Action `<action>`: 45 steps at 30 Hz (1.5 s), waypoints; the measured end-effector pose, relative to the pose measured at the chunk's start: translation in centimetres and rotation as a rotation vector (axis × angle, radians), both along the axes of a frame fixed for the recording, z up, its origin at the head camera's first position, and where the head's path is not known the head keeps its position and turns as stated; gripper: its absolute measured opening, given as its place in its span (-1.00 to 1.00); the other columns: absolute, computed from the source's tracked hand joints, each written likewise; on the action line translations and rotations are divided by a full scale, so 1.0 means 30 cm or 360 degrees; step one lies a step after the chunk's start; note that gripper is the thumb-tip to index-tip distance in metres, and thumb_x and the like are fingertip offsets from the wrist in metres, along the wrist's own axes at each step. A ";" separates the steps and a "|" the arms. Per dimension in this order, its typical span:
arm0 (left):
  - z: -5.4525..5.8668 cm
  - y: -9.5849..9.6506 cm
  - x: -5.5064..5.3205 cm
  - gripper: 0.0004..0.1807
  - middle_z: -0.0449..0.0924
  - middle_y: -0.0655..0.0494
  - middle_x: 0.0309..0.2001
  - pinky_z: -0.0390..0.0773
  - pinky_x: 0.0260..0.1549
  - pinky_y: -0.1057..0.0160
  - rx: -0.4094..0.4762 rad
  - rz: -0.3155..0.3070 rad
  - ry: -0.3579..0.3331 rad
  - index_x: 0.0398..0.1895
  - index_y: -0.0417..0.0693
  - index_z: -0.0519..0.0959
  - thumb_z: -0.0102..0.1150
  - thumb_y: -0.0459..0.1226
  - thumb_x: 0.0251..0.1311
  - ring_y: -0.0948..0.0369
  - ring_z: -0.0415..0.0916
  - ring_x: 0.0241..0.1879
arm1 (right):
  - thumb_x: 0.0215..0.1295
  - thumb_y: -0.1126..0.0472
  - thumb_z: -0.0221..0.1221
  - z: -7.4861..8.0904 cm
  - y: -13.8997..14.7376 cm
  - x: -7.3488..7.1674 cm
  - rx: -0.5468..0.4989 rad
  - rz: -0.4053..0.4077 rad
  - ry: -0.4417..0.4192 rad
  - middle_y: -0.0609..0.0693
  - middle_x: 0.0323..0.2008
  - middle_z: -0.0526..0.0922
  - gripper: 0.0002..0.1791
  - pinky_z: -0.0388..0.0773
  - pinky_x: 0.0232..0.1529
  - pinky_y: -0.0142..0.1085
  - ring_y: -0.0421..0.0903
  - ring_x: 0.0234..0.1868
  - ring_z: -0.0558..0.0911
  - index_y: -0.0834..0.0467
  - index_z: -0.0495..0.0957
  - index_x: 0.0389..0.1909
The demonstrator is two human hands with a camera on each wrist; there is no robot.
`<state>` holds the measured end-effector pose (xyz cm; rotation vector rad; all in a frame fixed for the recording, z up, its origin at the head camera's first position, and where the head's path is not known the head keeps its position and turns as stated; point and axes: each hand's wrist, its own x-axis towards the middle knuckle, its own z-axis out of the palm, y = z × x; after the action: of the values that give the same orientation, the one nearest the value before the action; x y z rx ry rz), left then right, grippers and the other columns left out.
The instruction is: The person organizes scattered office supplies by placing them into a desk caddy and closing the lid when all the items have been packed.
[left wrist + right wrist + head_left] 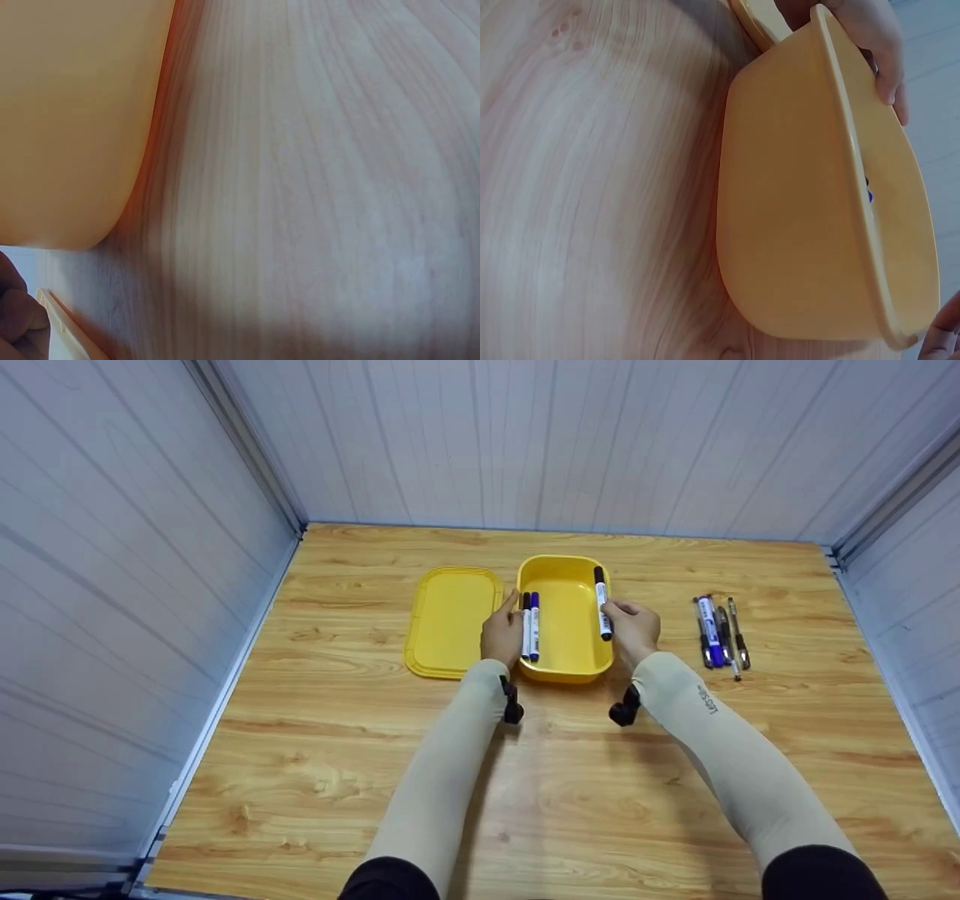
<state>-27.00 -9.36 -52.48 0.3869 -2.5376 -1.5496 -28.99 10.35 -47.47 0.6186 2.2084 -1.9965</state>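
Observation:
A yellow plastic box (pixel 566 671) stands uncovered on the table. My left hand (pixel 502 631) grips its left rim; in the right wrist view the fingers (pixel 889 82) reach over the edge. Just inside that wall lie two whiteboard markers, one with a black cap (pixel 526 622) and one with a purple-blue cap (pixel 534 626). At the right rim my right hand (pixel 634 626) pinches another black-capped marker (pixel 602 604) near its lower end. This marker slants along the rim with its cap pointing away from me. The right wrist view shows mainly the box's outer wall (pixel 795 195).
A yellow lid (pixel 454 622) lies flat to the left of the box. Off to the right is a group of several pens (pixel 739 637) with a blue marker (pixel 709 630) among them. Pale panels (pixel 525 450) wall in the wooden table (pixel 337 750) at the back and sides.

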 end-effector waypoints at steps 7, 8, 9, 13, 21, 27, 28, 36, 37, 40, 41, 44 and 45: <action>0.002 -0.001 0.000 -0.53 0.32 0.10 -0.61 0.26 -0.57 0.27 -0.0001 -0.0007 0.0000 0.29 0.30 0.25 -0.12 -0.17 0.30 0.21 0.23 -0.62 | 0.07 0.10 0.24 0.007 -0.027 0.002 0.0016 0.0028 -0.0014 0.03 -0.13 0.55 -0.63 0.43 -0.14 -0.36 -0.15 -0.15 0.49 0.17 0.59 -0.09; 0.002 -0.002 0.001 -0.53 0.32 0.10 -0.61 0.26 -0.57 0.27 -0.0001 -0.0008 0.0002 0.29 0.30 0.25 -0.12 -0.17 0.30 0.21 0.22 -0.61 | 0.08 0.09 0.24 0.007 -0.031 0.003 0.0020 0.0034 -0.0015 0.03 -0.13 0.56 -0.63 0.43 -0.15 -0.36 -0.15 -0.15 0.49 0.16 0.59 -0.09; 0.002 -0.002 0.001 -0.53 0.32 0.10 -0.60 0.26 -0.57 0.27 0.0001 -0.0011 0.0004 0.29 0.31 0.25 -0.13 -0.17 0.30 0.21 0.22 -0.61 | 0.08 0.09 0.24 0.008 -0.034 0.004 0.0019 0.0036 -0.0010 0.03 -0.13 0.56 -0.63 0.43 -0.15 -0.36 -0.15 -0.15 0.50 0.16 0.59 -0.09; -0.001 -0.002 0.001 -0.53 0.35 0.09 -0.59 0.25 -0.56 0.27 0.0009 -0.0005 0.0010 0.29 0.28 0.25 -0.12 -0.18 0.30 0.20 0.24 -0.60 | 0.09 0.12 0.23 0.009 -0.048 0.008 -0.0007 0.0053 0.0000 0.03 -0.13 0.56 -0.66 0.43 -0.16 -0.36 -0.14 -0.15 0.49 0.17 0.60 -0.11; 0.004 0.000 0.006 -0.53 0.31 0.10 -0.62 0.21 -0.64 0.28 0.0020 -0.0005 -0.0027 0.29 0.33 0.22 -0.14 -0.17 0.31 0.23 0.16 -0.65 | 0.08 0.18 0.23 0.002 -0.076 0.007 -0.0067 0.0042 0.0058 0.04 -0.19 0.58 -0.71 0.44 -0.24 -0.39 -0.16 -0.22 0.51 0.20 0.62 -0.16; 0.007 0.001 0.004 -0.53 0.34 0.08 -0.59 0.23 -0.57 0.27 0.0007 0.0005 -0.0028 0.29 0.29 0.24 -0.14 -0.17 0.31 0.19 0.22 -0.58 | 0.07 0.20 0.24 -0.001 -0.089 0.008 -0.0075 0.0043 0.0069 0.05 -0.22 0.58 -0.72 0.45 -0.26 -0.39 -0.16 -0.25 0.52 0.22 0.62 -0.18; 0.006 0.001 0.003 -0.53 0.34 0.08 -0.58 0.24 -0.55 0.27 0.0006 0.0006 -0.0030 0.29 0.30 0.24 -0.14 -0.17 0.31 0.19 0.23 -0.57 | 0.07 0.20 0.24 0.000 -0.091 0.009 -0.0076 0.0045 0.0063 0.05 -0.22 0.58 -0.72 0.45 -0.26 -0.39 -0.16 -0.25 0.52 0.22 0.62 -0.18; 0.002 0.000 0.001 -0.52 0.26 0.12 -0.61 0.23 -0.61 0.27 0.0032 0.0020 -0.0048 0.28 0.39 0.22 -0.13 -0.15 0.31 0.22 0.20 -0.62 | 0.09 0.18 0.22 -0.001 -0.110 0.014 -0.0065 0.0077 0.0056 0.04 -0.21 0.58 -0.72 0.44 -0.25 -0.38 -0.15 -0.24 0.51 0.21 0.62 -0.18; 0.001 0.000 0.000 -0.52 0.26 0.12 -0.61 0.23 -0.62 0.27 0.0038 0.0020 -0.0050 0.28 0.41 0.22 -0.13 -0.15 0.30 0.22 0.19 -0.63 | 0.09 0.17 0.22 -0.002 -0.112 0.015 -0.0053 0.0085 0.0064 0.04 -0.21 0.58 -0.72 0.45 -0.26 -0.39 -0.15 -0.24 0.51 0.21 0.62 -0.18; -0.002 0.000 0.000 -0.52 0.27 0.12 -0.60 0.23 -0.63 0.28 0.0061 0.0014 -0.0058 0.28 0.44 0.20 -0.14 -0.15 0.31 0.24 0.19 -0.64 | 0.08 0.18 0.23 -0.007 -0.121 0.018 -0.0048 0.0088 0.0086 0.04 -0.23 0.59 -0.72 0.45 -0.27 -0.39 -0.15 -0.25 0.52 0.22 0.62 -0.18; -0.002 0.000 0.000 -0.52 0.28 0.11 -0.60 0.23 -0.63 0.28 0.0065 0.0013 -0.0059 0.28 0.44 0.20 -0.14 -0.15 0.31 0.23 0.19 -0.64 | 0.08 0.19 0.23 -0.008 -0.124 0.019 -0.0055 0.0088 0.0087 0.04 -0.24 0.59 -0.72 0.45 -0.28 -0.40 -0.15 -0.26 0.52 0.22 0.62 -0.18; -0.001 0.000 0.002 -0.53 0.31 0.10 -0.59 0.24 -0.62 0.28 0.0057 0.0006 -0.0048 0.28 0.41 0.21 -0.14 -0.15 0.31 0.23 0.20 -0.63 | 0.07 0.21 0.23 -0.013 -0.131 0.020 -0.0084 0.0074 0.0087 0.04 -0.27 0.60 -0.72 0.45 -0.30 -0.41 -0.16 -0.28 0.52 0.24 0.62 -0.18; -0.001 -0.001 0.002 -0.53 0.32 0.10 -0.59 0.24 -0.61 0.28 0.0047 0.0005 -0.0042 0.28 0.39 0.21 -0.13 -0.16 0.31 0.22 0.20 -0.63 | 0.07 0.21 0.23 -0.016 -0.133 0.020 -0.0091 0.0072 0.0084 0.04 -0.27 0.60 -0.72 0.46 -0.31 -0.41 -0.16 -0.29 0.53 0.24 0.62 -0.19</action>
<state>-26.93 -9.38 -52.52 0.4170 -2.5350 -1.5931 -28.40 6.35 -47.94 0.5106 2.1651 -2.0684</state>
